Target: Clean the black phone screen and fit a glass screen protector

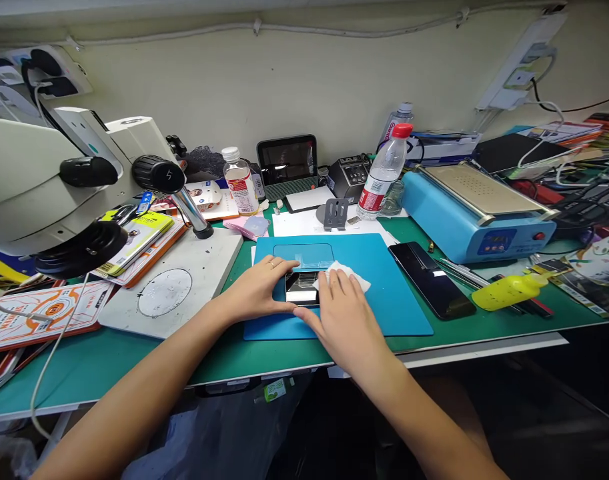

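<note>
A dark, glossy phone (pixel 303 288) lies sideways on a blue mat (pixel 404 313), with light reflecting off its face. My left hand (pixel 257 287) holds it by its left end, thumb along the near edge and fingers along the far edge. Under the fingers of my right hand (pixel 348 313) is a crumpled white wipe (pixel 360 280), pressed against the phone's right part; that part is hidden. Just beyond the phone, a clear rectangular sheet (pixel 309 253) with a dark outline rests on the mat.
A microscope (pixel 49 193) on a pale base stands at left. To the right are another black phone (pixel 431 280), a yellow squeeze bottle (pixel 509 291) and a blue heating-plate machine (pixel 477 213). Behind the mat stand a red-capped bottle (pixel 384 175), a metal phone stand (pixel 336 215) and a white-capped bottle (pixel 241 183).
</note>
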`<action>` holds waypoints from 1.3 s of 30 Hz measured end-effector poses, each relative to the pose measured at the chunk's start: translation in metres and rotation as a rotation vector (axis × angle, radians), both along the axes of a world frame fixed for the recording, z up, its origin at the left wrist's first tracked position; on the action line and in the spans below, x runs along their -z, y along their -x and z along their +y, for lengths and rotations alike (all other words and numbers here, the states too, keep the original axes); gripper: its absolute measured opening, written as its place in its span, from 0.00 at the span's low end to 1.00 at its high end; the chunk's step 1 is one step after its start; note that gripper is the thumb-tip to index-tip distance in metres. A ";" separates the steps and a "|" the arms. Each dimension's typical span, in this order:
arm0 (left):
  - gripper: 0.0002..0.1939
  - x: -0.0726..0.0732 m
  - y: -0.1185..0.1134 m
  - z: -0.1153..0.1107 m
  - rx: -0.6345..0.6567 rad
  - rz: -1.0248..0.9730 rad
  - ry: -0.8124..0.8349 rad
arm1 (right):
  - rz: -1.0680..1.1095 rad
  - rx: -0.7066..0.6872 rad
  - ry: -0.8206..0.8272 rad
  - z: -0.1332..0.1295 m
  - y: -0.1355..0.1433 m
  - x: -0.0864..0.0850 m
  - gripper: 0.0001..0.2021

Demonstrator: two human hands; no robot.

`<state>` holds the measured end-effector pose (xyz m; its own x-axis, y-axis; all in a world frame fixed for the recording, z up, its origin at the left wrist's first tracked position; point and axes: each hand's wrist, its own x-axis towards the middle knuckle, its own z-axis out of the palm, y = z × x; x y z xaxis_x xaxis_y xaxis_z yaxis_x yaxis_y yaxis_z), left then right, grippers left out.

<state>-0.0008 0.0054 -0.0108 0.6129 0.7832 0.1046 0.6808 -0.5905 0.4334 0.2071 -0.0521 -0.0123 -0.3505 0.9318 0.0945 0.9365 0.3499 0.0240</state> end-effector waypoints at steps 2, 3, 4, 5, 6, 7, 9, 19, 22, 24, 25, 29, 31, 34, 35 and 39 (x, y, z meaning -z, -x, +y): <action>0.40 0.001 0.000 0.000 -0.012 -0.009 -0.015 | 0.053 -0.039 0.037 -0.002 0.014 0.000 0.48; 0.42 0.002 0.000 0.000 -0.019 -0.013 -0.027 | 0.086 -0.065 0.058 -0.001 0.020 0.000 0.49; 0.44 0.003 0.000 0.000 -0.024 -0.016 -0.042 | 0.120 -0.099 0.076 -0.001 0.025 0.000 0.50; 0.45 0.004 0.001 0.001 -0.026 -0.018 -0.056 | 0.154 -0.137 0.090 0.000 0.029 0.000 0.51; 0.45 0.005 0.001 0.001 -0.024 -0.017 -0.067 | 0.185 -0.173 0.097 0.002 0.032 0.000 0.51; 0.45 0.005 0.001 0.001 -0.021 -0.017 -0.076 | 0.211 -0.206 0.101 0.003 0.034 0.001 0.52; 0.46 0.006 0.002 0.001 -0.008 -0.022 -0.089 | 0.240 -0.251 0.106 0.003 0.035 0.003 0.51; 0.61 -0.004 0.001 -0.005 0.066 0.017 -0.021 | 0.246 -0.356 0.139 -0.028 -0.001 0.005 0.41; 0.61 -0.005 0.002 -0.005 0.063 0.010 -0.006 | 0.228 -0.361 0.123 -0.033 -0.016 0.003 0.40; 0.59 -0.005 0.002 -0.004 0.053 0.015 -0.005 | 0.216 -0.357 0.098 -0.035 -0.027 0.003 0.40; 0.57 -0.004 0.002 -0.004 0.050 0.019 -0.005 | 0.212 -0.350 0.085 -0.036 -0.032 0.003 0.40; 0.50 -0.003 0.001 -0.003 0.053 0.034 -0.002 | 0.183 -0.281 0.039 -0.041 -0.057 0.007 0.39; 0.47 -0.003 0.001 -0.003 0.050 0.044 0.005 | 0.170 -0.242 0.020 -0.043 -0.068 0.009 0.39; 0.44 -0.003 0.001 -0.003 0.037 0.053 0.017 | 0.164 -0.192 -0.003 -0.044 -0.079 0.011 0.39; 0.43 -0.003 0.001 -0.002 0.033 0.049 0.017 | 0.164 -0.179 -0.006 -0.044 -0.082 0.012 0.39; 0.42 -0.003 0.001 -0.003 0.033 0.034 0.019 | 0.155 -0.133 0.010 -0.045 -0.087 0.013 0.40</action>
